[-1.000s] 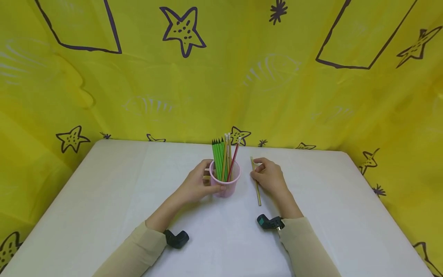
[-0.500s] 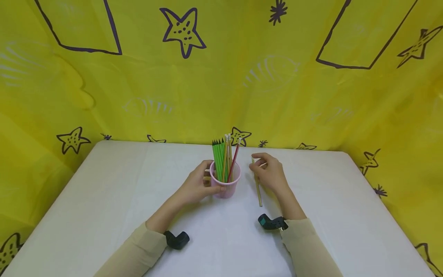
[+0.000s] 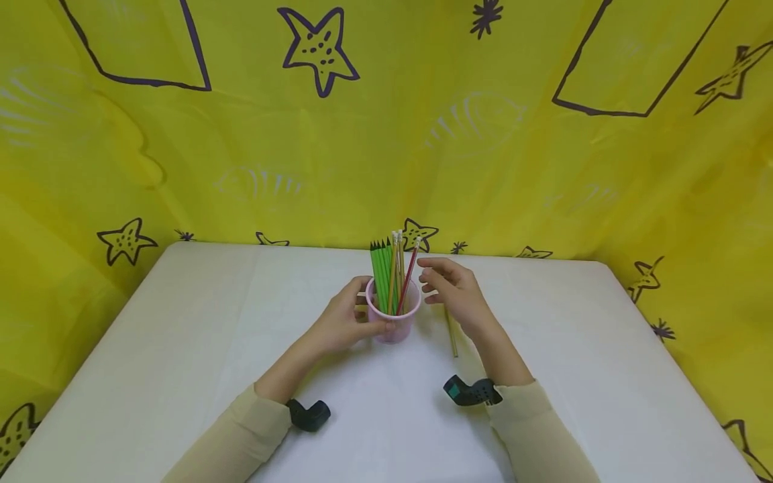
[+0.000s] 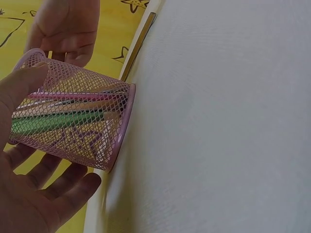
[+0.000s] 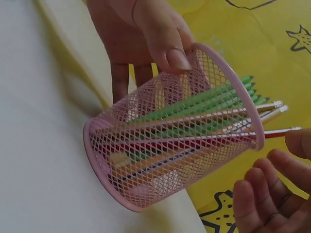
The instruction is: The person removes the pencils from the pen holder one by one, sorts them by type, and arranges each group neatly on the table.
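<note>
The right hand (image 3: pixel 455 293) moved nearer the cup (image 3: pixel 402 329) (pink mesh).

Beige sleeves (image 3: pixel 226 439), seemingly black cameras (image 3: pixel 310 416)

A white surface (image 3: pixel 211 362) with rounded far corners spreads toward the viewer, widening as it nears. Behind it and along both sides hangs a yellow backdrop (image 3: pixel 374 161), softly creased. A large dotted starfish drawing (image 3: pixel 319 54) in dark lines sits high on it, left of a spiky dark burst (image 3: pixel 486 17). Two dark angular outlines, the left one (image 3: pixel 153 84) and the right one (image 3: pixel 600 115), run off the top edge. Pale fish drawings (image 3: pixel 260 182) show faintly lower down, and a smaller dotted star (image 3: pixel 127 241) lies near the surface's far left corner.
</note>
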Available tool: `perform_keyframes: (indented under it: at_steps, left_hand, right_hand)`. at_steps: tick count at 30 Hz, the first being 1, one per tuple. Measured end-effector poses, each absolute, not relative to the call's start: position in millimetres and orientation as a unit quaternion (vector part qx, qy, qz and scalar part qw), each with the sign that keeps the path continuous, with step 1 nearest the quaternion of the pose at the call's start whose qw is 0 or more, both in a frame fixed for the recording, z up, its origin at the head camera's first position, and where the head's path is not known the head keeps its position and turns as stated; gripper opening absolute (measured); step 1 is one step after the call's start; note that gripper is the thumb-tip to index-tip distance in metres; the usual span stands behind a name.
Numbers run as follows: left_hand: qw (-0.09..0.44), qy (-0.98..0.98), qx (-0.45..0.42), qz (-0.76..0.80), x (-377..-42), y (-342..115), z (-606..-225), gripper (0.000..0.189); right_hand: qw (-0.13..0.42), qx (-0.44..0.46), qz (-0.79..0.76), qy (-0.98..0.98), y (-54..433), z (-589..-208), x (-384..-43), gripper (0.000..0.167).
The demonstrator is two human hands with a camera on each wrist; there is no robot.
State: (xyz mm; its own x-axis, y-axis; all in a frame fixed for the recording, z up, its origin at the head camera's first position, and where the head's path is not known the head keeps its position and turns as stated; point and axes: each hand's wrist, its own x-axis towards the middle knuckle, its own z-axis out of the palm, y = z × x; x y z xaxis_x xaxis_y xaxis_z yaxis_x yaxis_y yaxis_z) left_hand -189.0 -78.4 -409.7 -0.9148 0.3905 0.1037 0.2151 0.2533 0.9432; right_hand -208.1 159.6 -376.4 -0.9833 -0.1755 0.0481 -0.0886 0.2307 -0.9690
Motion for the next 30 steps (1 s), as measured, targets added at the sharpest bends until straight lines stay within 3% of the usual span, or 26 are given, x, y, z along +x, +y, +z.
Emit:
perform_keyframes:
  at_steps: [5,17,30]
  left_hand:
    - [0.075,0.787,0.197,0.579,-190,-79,-411,0.077]
    - [0.076,0.787,0.194,0.581,-188,-80,-410,0.078]
    - [0.072,0.787,0.202,0.578,-188,-80,-410,0.078]
  right_hand:
    - [0.066,-0.112,-0.593,0.795,153,-378,-207,0.039]
    - [0.047,-0.102,-0.607,0.787,148,-375,-204,0.023]
    - [0.043,-0.09,-0.653,0.751,153,-365,-202,0.024]
